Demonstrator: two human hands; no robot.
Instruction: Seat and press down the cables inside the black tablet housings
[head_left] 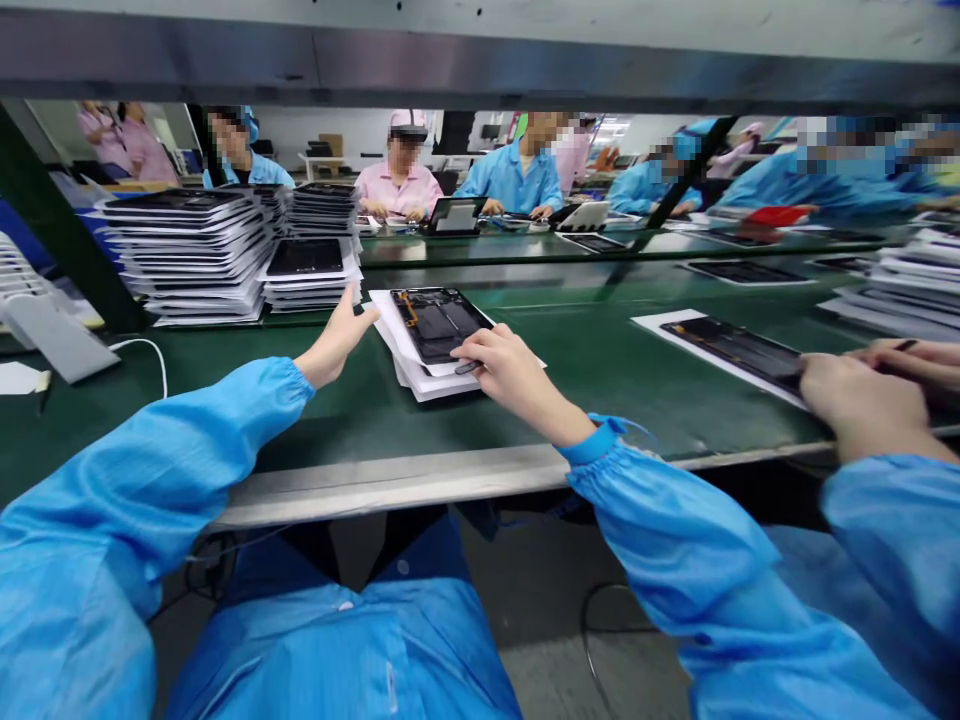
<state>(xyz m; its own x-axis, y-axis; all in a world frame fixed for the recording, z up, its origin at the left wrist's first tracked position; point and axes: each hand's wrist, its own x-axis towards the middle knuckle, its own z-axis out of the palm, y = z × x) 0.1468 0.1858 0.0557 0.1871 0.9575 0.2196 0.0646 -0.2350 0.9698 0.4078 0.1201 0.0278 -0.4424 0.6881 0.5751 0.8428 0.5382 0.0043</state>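
A black tablet-like device [441, 325] with orange and dark inner parts lies on a small pile of white sheets [427, 385] on the green bench. My right hand [510, 375] is at its near right corner, fingers pinched on a small dark tool [466, 368]. Left of the pile, my left hand [339, 340] is raised with thumb and fingers apart and nothing between them. Its fingertips point toward a shorter stack of white sheets [311, 290] topped by a black panel [306, 257].
Tall stacks of devices and sheets [199, 255] stand at the back left. On the right, a co-worker's hands [862, 400] touch another device [731, 345]. A white stand [64, 330] with a cable is far left. A metal shelf [480, 70] crosses above; several people sit opposite.
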